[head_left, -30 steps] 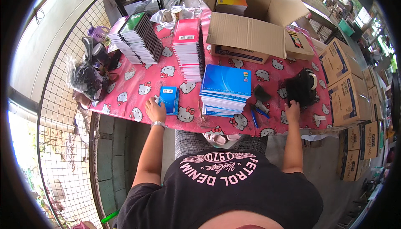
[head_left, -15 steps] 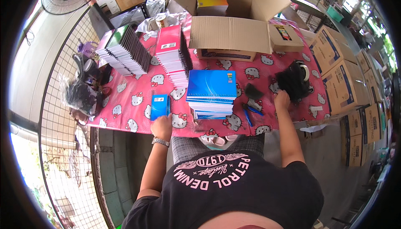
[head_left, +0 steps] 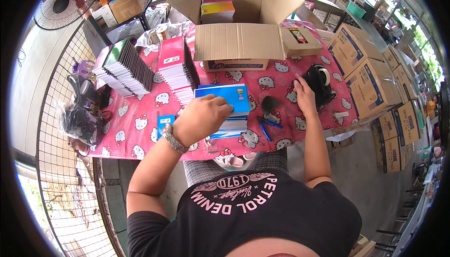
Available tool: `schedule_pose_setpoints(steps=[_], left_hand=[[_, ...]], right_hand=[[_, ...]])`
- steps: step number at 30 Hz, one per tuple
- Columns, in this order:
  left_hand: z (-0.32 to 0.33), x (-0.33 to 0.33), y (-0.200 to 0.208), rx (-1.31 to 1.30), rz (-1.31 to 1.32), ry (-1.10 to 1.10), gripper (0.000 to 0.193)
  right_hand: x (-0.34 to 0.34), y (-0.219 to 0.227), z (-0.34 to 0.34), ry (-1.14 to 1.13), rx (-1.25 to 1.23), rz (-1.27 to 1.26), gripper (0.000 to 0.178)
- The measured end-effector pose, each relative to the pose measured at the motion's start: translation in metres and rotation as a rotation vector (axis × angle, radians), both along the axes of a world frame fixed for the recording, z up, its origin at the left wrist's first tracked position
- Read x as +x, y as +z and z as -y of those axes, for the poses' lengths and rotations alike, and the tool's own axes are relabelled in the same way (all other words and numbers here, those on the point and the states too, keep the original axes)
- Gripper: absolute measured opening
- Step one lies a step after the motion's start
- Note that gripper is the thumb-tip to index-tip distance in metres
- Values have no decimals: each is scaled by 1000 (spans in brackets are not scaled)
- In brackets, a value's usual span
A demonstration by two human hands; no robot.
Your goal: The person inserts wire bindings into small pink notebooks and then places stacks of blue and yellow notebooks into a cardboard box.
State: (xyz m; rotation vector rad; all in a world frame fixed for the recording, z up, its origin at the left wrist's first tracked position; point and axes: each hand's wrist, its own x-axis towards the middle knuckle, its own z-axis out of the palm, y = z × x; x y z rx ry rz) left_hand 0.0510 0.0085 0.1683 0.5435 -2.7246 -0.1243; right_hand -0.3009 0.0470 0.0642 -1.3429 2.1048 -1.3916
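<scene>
A stack of blue spiral notebooks (head_left: 237,97) stands at the near middle of the table. My left hand (head_left: 204,115), a metal watch on its wrist, lies across its left side, with curled fingers at the top notebook's near edge. The palm and thumb are hidden, so I cannot see what they hold. Partly behind my left wrist, a single blue notebook (head_left: 164,121) lies flat. On the right, my right hand (head_left: 305,97) is open with fingers stretched out, beside a dark bulky object (head_left: 318,93) bearing a white roll (head_left: 326,75).
Blue-handled pliers (head_left: 267,128) and a dark flat piece (head_left: 270,104) lie right of the stack. Behind stand red (head_left: 171,60) and dark-covered notebook stacks (head_left: 123,67), and an open carton (head_left: 239,41). More cartons (head_left: 375,86) rise at right, a fan (head_left: 61,4) far left.
My left hand has moved up and right from the single blue notebook onto the blue stack. My right hand has shifted slightly forward with its fingers stretched out. The whole view has shifted.
</scene>
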Motion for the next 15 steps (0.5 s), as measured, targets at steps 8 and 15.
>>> schedule_pose_setpoints(steps=[8, 15], left_hand=[[15, -10, 12, 99, 62, -46, 13], [19, -9, 11, 126, -53, -7, 30]], right_hand=[[49, 25, -10, 491, -82, 340, 30], [107, 55, -52, 688, -9, 119, 41]])
